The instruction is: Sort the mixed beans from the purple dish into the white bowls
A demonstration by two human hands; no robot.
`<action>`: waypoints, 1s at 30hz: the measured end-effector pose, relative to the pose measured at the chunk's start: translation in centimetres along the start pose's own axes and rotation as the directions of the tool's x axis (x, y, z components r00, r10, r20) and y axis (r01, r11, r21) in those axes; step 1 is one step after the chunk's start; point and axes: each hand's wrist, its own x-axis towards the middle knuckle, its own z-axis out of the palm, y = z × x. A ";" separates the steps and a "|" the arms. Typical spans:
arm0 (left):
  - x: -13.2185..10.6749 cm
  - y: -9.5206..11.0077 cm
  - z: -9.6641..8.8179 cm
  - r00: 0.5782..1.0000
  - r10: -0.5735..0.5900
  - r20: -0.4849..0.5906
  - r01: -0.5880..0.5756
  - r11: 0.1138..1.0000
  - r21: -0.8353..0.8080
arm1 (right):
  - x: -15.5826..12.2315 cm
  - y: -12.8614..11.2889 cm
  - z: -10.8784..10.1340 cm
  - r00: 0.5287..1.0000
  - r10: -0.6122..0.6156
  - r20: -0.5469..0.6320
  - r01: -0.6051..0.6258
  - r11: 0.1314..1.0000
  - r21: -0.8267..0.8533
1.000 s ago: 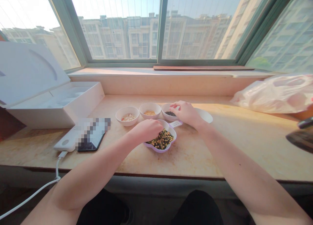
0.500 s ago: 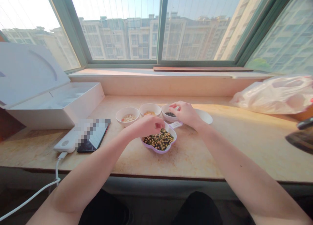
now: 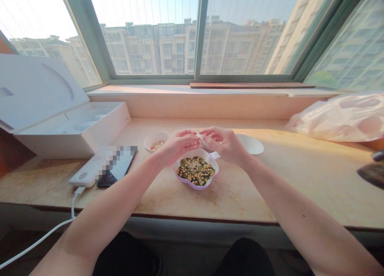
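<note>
The purple flower-shaped bowl (image 3: 196, 187) sits on the tabletop (image 3: 270, 180), filled with mixed green, yellow and dark beans (image 3: 196, 171). Both hands hang just behind its far rim, close to each other.

The left hand (image 3: 180, 145) is above the bowl's far left edge. Its grip is clenched into a pinch, fingertips drawn together and pointing right. The right hand (image 3: 225, 143) is above the bowl's far right edge, and its grip is pinched the same way, fingertips facing the left hand's. Whether either pinch holds a bean is too small to tell.

Behind the bowl and to its left stands a small white bowl (image 3: 147, 142) with a few pale pieces (image 3: 156, 145) in it. The rim of a second white bowl (image 3: 180, 129) shows just past the left hand. Behind and to the right of the purple bowl lies a shallow white dish (image 3: 258, 150).

Further left of the bowl lie a phone (image 3: 118, 170) and a white power bank (image 3: 87, 174) with a cable (image 3: 45, 236). Beyond them is an open white box (image 3: 75, 136). Well to the right of the bowl rests a plastic bag (image 3: 339, 116).
</note>
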 end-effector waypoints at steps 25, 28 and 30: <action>-2.2 -0.1 1.0 0.888 -0.100 0.448 -0.447 0.037 0.894 | 1.7 4.8 -2.0 0.975 0.148 -0.165 -0.212 0.844 -0.492; -1.9 -0.5 1.2 0.869 -0.169 0.465 -0.471 0.002 0.882 | 1.9 5.1 -2.2 0.965 0.208 -0.158 -0.260 0.814 -0.519; -1.7 -0.6 1.3 0.859 -0.195 0.474 -0.484 -0.005 0.875 | 1.9 4.9 -2.1 0.958 0.232 -0.169 -0.287 0.806 -0.519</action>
